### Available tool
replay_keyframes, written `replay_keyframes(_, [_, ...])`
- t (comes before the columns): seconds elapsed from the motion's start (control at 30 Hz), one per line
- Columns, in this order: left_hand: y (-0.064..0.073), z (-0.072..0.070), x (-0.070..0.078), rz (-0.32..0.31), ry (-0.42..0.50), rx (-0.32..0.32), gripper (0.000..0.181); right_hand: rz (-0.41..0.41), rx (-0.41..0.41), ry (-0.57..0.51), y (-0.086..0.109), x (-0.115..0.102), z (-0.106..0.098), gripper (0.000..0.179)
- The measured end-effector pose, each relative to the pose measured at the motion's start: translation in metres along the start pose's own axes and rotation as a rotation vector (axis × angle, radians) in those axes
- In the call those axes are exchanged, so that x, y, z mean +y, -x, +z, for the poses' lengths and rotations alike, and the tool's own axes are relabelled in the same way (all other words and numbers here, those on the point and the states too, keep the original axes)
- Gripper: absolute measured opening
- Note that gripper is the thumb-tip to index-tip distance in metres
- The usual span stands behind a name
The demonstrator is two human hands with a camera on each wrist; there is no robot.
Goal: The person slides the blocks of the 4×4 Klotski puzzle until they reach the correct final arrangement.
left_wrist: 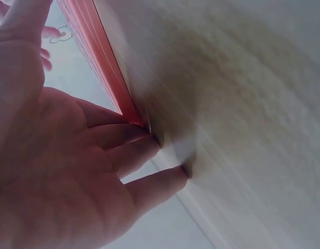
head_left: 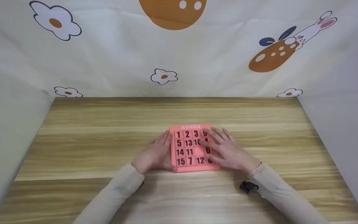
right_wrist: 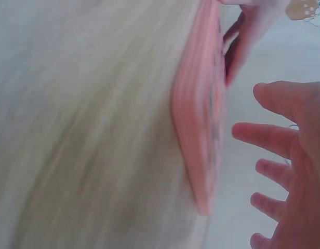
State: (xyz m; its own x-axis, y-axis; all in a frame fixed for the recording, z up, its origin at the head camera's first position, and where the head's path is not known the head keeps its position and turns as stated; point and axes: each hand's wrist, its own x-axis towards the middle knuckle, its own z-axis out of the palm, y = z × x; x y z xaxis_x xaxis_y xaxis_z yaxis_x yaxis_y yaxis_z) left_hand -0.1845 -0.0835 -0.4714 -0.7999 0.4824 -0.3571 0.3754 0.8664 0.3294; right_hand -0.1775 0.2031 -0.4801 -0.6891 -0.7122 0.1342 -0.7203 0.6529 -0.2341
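Note:
A pink sliding number puzzle lies flat on the table. Its black-numbered tiles surround one vacant cell in the third row; the right hand's fingers partly cover the rightmost numbers. My left hand is against the puzzle's left side, thumb by the near left corner. In the left wrist view, that hand's extended fingers touch the pink edge and the tabletop. Over the puzzle's right side my right hand is spread. From the right wrist view, its separated fingers are raised off the puzzle, holding nothing.
The wood-grain table extends around the puzzle on all sides. Pale cloth printed with flowers and a rabbit stands behind it, with more cloth at both sides. A small black device sits at the right wrist.

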Motion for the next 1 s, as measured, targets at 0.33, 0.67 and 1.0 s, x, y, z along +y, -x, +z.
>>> replay_keyframes(0.33, [-0.002,0.001,0.0,-0.008,0.001,-0.01,0.13,-0.005,-0.047,-0.06,0.004,0.0,0.01,0.052])
replay_keyframes(0.67, [-0.001,0.0,0.0,-0.002,0.005,-0.005,0.129,-0.056,-0.043,-0.111,0.006,-0.002,0.004,0.039])
replay_keyframes(1.0, [-0.001,0.0,-0.001,0.0,-0.013,-0.004,0.128,-0.032,-0.034,-0.139,-0.01,-0.006,0.008,0.046])
